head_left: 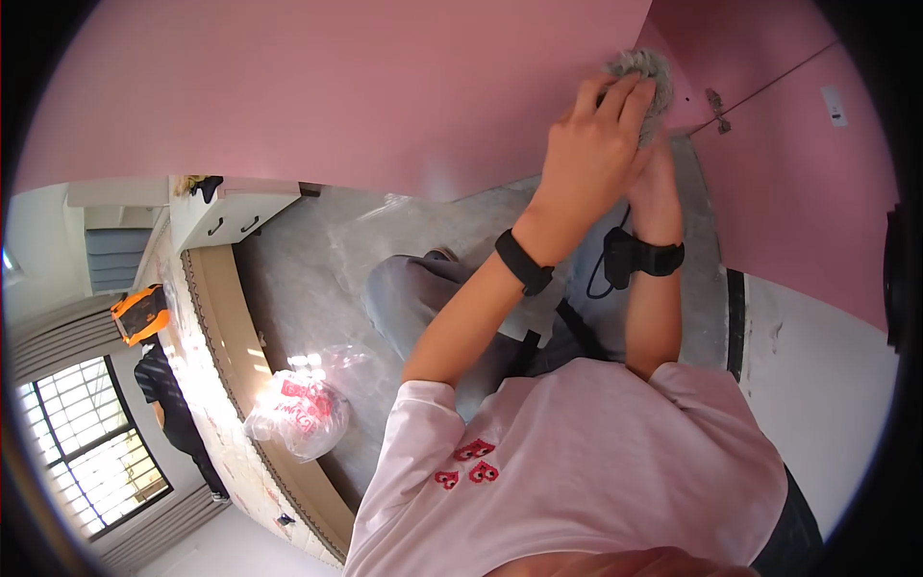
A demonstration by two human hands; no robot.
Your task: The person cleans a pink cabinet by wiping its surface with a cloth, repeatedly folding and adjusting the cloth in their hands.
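Observation:
My left hand (598,130) has its fingers curled over a grey cleaning cloth (657,72), pressed near the edge of a large pink panel (385,87). Just below the cloth is my right hand (657,183), partly behind the left one. Its fingers are hidden, so I cannot see whether they grip the cloth too. A black band circles each wrist. Close to the hands, a metal hinge (718,111) sits on the pink cabinet (798,163) at the right.
My bent legs (413,298) are on the grey floor (308,260). A plastic bag (303,415) stands beside the bed (216,370). A white drawer unit (236,213) is under the panel's left part. An orange-and-black bag (142,313) and dark clothing (176,413) lie beyond.

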